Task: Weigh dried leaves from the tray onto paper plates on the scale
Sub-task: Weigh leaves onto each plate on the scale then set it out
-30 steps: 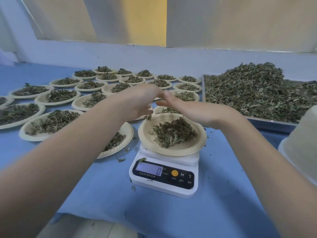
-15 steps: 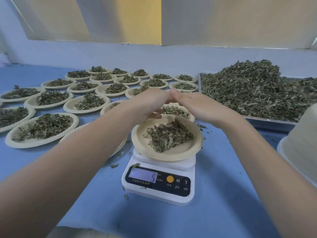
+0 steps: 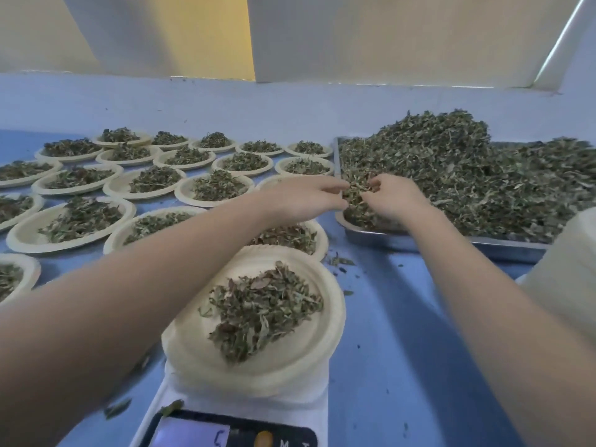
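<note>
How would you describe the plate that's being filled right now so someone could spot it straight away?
Find the white scale at the near edge of the blue table. The paper plate sitting on top of it, with a small heap of dried leaves, is the one. Every other filled plate lies flat on the table, further back and to the left.

Blue-covered bench [image 3: 387, 350] fills the view. Behind it runs a pale lilac wall [image 3: 225, 104]. Above that wall, cream panels [image 3: 387, 37] flank a yellow strip [image 3: 213, 37], and a bright slanted line of light [image 3: 561, 37] shows at the panels' right edge.
</note>
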A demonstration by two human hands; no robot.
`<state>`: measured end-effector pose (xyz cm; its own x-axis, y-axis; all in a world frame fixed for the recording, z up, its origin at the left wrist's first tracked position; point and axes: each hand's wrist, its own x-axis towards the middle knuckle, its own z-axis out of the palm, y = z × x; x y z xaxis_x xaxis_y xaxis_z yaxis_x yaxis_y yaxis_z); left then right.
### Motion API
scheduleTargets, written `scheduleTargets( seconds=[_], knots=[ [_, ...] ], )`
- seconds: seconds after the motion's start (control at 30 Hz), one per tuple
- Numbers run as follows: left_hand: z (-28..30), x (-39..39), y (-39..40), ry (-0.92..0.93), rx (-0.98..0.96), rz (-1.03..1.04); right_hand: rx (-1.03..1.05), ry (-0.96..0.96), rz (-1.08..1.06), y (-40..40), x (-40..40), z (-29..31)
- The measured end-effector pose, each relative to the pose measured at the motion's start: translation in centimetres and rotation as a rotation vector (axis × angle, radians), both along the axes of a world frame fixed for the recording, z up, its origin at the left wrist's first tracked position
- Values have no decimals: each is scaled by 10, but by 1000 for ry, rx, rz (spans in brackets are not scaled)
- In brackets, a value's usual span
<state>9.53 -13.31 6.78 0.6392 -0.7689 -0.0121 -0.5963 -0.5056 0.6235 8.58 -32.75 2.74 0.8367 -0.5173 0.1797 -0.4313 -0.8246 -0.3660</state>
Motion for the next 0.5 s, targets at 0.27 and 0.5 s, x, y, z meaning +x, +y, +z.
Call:
scheduleTargets(
  seconds=[0.27, 0.5],
  knots=[
    [4, 39, -44, 71, 10, -54, -12, 373, 164, -36, 73, -21],
    [-3, 50, -42, 107, -4, -47, -59, 397, 299, -23, 62, 5]
  ],
)
